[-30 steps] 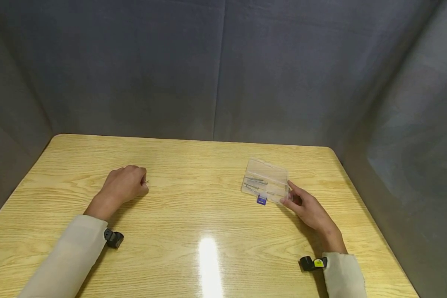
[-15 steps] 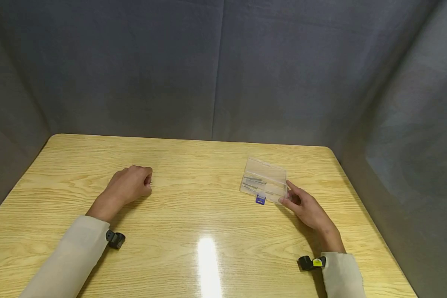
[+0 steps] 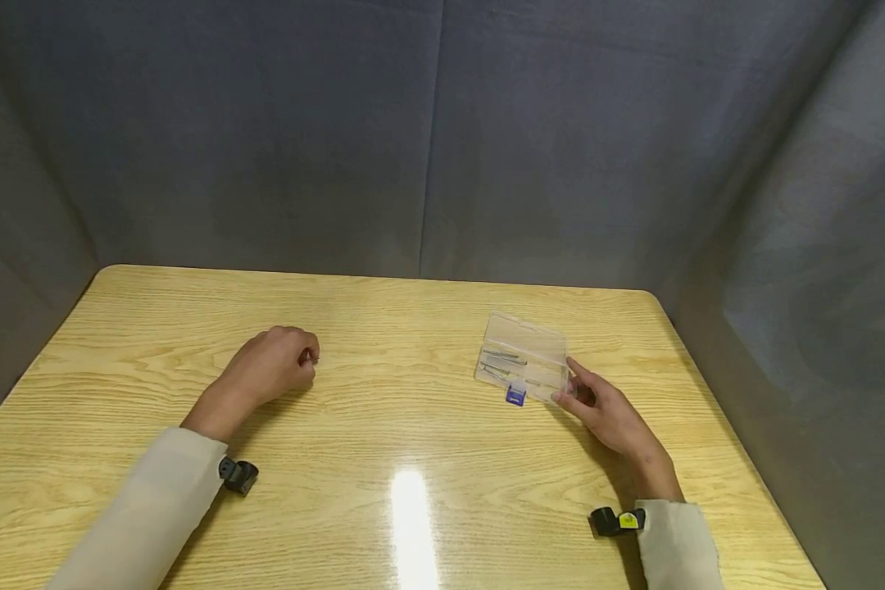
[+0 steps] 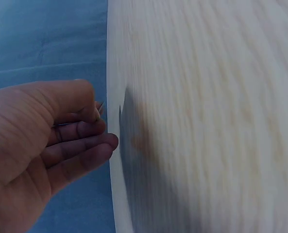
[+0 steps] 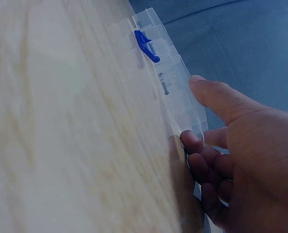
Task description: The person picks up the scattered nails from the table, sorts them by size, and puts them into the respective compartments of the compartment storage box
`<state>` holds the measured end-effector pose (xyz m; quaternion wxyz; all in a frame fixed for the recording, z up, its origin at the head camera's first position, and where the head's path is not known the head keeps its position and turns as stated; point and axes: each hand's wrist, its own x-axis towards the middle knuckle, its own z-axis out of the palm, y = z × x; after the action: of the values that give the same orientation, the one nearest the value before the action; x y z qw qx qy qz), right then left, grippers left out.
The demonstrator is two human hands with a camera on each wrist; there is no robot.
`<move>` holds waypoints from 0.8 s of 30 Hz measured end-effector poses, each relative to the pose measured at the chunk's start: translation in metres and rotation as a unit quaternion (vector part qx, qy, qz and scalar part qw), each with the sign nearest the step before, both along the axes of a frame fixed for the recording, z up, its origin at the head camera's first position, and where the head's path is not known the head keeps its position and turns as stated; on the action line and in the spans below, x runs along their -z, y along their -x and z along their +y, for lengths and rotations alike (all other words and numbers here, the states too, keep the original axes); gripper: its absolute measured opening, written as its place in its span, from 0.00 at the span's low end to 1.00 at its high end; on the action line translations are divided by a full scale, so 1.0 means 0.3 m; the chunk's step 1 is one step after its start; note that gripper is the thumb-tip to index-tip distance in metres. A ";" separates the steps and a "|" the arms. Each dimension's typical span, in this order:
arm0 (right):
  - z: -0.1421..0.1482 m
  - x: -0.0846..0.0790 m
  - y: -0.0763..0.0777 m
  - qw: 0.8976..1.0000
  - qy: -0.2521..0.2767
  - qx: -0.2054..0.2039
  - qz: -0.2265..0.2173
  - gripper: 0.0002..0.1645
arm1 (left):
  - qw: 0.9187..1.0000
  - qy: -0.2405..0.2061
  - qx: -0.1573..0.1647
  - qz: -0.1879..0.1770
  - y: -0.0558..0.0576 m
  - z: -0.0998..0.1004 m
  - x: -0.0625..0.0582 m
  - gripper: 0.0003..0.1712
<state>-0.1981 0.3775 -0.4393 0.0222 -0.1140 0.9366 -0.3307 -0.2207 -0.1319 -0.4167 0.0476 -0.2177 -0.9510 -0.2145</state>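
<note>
My left hand is just above the table's left half, its thumb and forefinger pinching a thin pointed metal piece. Most of that piece is hidden by the fingers, so I cannot tell its exact kind. On the right lies a clear plastic compartment box with its lid raised at the back and a blue latch at the front. Several slim silvery nails or screws lie in its left part. My right hand grips the box's right end between thumb and fingers.
Beneath everything is a light wood-grain table, with a bright glare streak near its front. Grey curtains stand behind it and at both sides. Each wrist carries a small black camera.
My left hand has moved a little to the right, still pinching the metal piece. My right hand keeps its grip, and the box has stayed in place.
</note>
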 end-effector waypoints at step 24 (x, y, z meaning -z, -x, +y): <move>-0.002 -0.002 -0.002 1.000 0.000 -0.002 0.004 0.47 | 0.997 0.037 0.061 0.027 0.010 0.210 -0.031 0.08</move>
<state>-0.1974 0.3770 -0.4388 0.0187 -0.1173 0.9364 -0.3302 -0.2237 -0.0690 -0.4074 0.0522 -0.2825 -0.9416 -0.1756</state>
